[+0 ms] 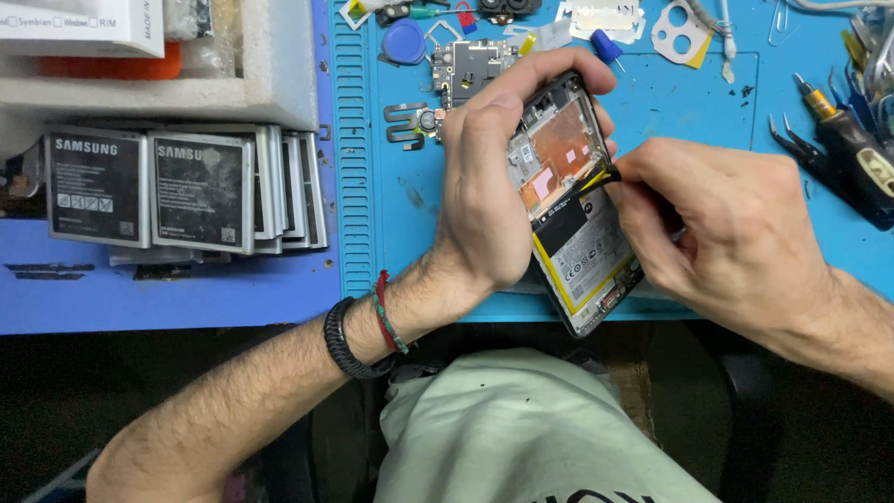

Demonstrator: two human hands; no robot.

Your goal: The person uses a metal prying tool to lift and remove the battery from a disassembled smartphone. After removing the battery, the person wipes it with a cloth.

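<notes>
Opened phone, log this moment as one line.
left hand: grips opened phone | right hand: presses thin black tool into it | blue mat beneath | battery stack left

My single head view: looks steeply down from above, close over blue mat (670, 102) at bench edge; own lap fills bottom of frame. No second view.

A white box (84, 23) sits top left; grey-labelled batteries (186, 191) are stacked below it.
</notes>
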